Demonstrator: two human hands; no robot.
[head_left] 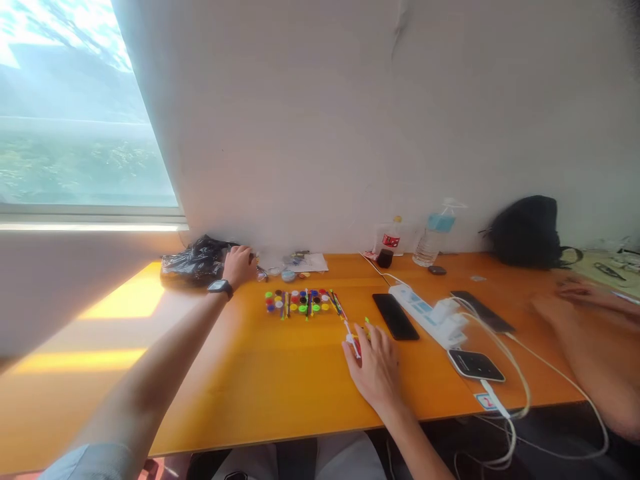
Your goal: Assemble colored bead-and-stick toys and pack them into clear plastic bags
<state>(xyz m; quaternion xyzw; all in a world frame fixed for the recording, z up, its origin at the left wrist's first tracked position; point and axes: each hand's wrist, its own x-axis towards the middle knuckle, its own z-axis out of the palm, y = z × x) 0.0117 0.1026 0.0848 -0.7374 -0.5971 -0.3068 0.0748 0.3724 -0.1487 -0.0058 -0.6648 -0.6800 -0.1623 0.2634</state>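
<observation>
My left hand (pixel 240 265), with a dark watch (pixel 221 287) on its wrist, is at the back of the table beside a black plastic bag (pixel 197 260). Its fingers curl together away from me, and a small dark thing shows at their tips. My right hand (pixel 377 363) rests palm down near the front edge, fingers spread over small coloured pieces. A thin white stick (pixel 353 340) lies between its thumb and forefinger. Behind, to the left, colourful round caps (pixel 303 308) stand in rows, with thin dark sticks (pixel 337 303) among and beside them.
A black phone (pixel 395 317), a white power strip (pixel 420 313) with cables and a dark-faced device (pixel 476 366) lie to the right. Bottles (pixel 427 248) and a black backpack (pixel 523 233) stand along the wall. Another person's arms (pixel 580 333) rest at the far right.
</observation>
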